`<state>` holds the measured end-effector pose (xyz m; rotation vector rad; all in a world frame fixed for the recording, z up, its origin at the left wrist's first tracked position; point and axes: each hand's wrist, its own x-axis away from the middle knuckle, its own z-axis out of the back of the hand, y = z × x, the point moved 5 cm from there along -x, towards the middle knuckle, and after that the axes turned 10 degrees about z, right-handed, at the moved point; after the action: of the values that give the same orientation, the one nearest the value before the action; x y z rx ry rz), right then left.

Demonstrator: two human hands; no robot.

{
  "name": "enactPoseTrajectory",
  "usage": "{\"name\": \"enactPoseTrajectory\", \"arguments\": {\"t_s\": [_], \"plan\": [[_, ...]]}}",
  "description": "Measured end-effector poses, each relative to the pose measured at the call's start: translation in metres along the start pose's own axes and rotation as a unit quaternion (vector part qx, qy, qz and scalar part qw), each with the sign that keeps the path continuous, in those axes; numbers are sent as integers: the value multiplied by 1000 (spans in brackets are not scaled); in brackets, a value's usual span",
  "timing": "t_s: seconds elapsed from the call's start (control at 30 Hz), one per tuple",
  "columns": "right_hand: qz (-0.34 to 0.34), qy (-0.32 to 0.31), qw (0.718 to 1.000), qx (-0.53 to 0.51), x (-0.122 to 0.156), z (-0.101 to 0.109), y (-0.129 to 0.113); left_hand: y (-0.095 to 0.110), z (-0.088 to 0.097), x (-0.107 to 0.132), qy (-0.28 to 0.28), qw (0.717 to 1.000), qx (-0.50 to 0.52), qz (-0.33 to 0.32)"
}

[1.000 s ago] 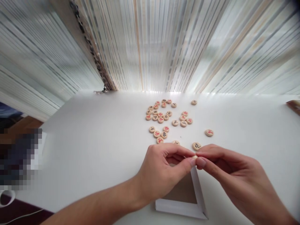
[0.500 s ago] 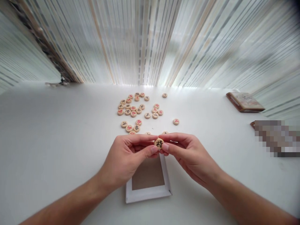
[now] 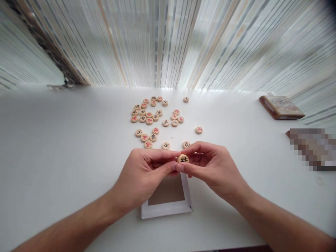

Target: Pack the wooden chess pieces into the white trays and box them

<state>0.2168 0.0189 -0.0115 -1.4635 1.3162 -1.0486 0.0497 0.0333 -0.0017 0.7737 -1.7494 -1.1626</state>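
Between the fingertips of both hands is a round wooden Chinese chess piece (image 3: 183, 159) with a black character on its face. My left hand (image 3: 145, 171) pinches it from the left, its thumb and forefinger closed. From the right, my right hand (image 3: 210, 162) grips the same piece with thumb and forefinger, the other fingers curled. Below the hands lies an open shallow white box (image 3: 168, 209) with a brown inside; the hands hide its far part. Just beyond the fingers, a black-marked piece (image 3: 166, 145) and another black-marked piece (image 3: 186, 144) rest on the table.
Several red- and black-marked pieces (image 3: 149, 114) are scattered on the white table (image 3: 65, 147). One red-marked piece (image 3: 198, 130) sits apart on the right. A brown box (image 3: 285, 106) lies at the far right, near a blurred-out item (image 3: 312, 147). A striped curtain (image 3: 147, 42) hangs behind.
The held piece has turned and shifted slightly right, its character now rotated and tilted. Both thumbs have come together below it. The view has tipped a little, showing the table's front edge.
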Motion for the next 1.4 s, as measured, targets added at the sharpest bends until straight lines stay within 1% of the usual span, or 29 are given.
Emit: {"name": "enactPoseTrajectory", "arguments": {"t_s": [0.13,0.27,0.4,0.47,0.67,0.77,0.87,0.97,1.17,1.27,1.4], "plan": [[-10,7,1000,23,1,5,3,-2,-3,2,-17,1000,-13,-8],[-6,11,999,39,2,12,9,1,-6,5,-48,998,14,-34],[-7,7,999,35,4,15,14,3,-8,7,-70,995,50,-42],[-1,4,999,40,4,14,13,4,-8,7,-77,994,62,-40],[17,1,998,60,4,12,9,3,-9,6,-77,993,83,-21],[21,-3,998,58,5,10,7,3,-11,5,-92,991,93,-24],[16,-10,999,49,4,8,7,3,-12,5,-104,988,109,-27],[1,-13,999,31,3,7,10,2,-12,7,-104,988,116,-23],[-27,-20,999,2,4,8,14,2,-11,8,-87,993,79,-29],[-18,-23,1000,-5,4,6,13,5,-7,8,-64,995,22,-67],[-8,-42,999,-8,5,3,11,11,-4,10,-40,990,-44,-130]]}}
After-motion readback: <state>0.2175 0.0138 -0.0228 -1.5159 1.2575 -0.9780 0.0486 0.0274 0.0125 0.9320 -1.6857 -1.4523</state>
